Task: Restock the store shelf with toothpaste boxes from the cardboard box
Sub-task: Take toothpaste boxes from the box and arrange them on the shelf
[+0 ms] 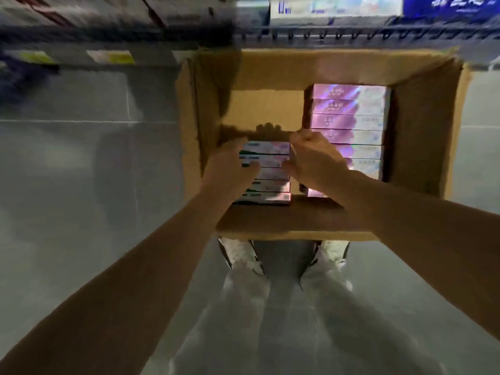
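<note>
— What carries it all?
— A grey tiled floor. The open cardboard box sits directly on it, below the shelf edge.
— Anything else down there?
— Two pale shoes, just beside the box's near flap.

Dim indoor store aisle, seen from above, pic blurred. Floor is grey tile w/ thin pale grout lines, faint sheen, soft shadows. Along the top runs a metal shelf edge w/ a wire rail. Yellow and white price tags sit on a darker shelf strip at upper left. Above, blurred packs: dark blue pack at top right, pale ones beside it.
</note>
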The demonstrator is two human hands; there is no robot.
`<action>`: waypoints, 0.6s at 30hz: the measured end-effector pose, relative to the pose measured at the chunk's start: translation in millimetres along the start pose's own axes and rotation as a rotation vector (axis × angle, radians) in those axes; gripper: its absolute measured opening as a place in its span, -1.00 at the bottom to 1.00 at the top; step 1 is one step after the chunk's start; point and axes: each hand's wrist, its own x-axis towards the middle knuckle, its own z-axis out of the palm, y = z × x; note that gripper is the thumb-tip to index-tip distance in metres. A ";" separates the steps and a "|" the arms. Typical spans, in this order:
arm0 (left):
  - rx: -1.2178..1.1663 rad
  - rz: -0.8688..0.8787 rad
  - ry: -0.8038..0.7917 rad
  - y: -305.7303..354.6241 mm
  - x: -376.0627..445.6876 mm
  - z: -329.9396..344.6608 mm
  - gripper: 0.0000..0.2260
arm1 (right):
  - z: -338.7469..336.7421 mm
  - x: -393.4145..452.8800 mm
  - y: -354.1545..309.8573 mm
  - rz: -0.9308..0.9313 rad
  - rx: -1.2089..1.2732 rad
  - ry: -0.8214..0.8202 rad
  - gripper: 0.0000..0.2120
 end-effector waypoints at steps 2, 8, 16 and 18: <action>-0.007 0.000 -0.013 -13.5 17.8 19.5 -0.60 | 28.7 21.1 13.8 -0.006 0.007 -0.007 -0.49; -0.121 -0.112 -0.017 -41.3 60.5 67.3 -0.59 | 92.2 89.8 29.2 -0.068 0.045 -0.074 -0.41; -0.025 0.042 0.266 -69.7 77.3 97.7 -0.74 | 112.2 108.4 52.0 -0.053 0.253 0.000 -0.39; 0.042 0.046 0.224 -69.5 80.6 104.0 -0.69 | 111.4 106.3 64.7 0.010 0.212 0.119 -0.52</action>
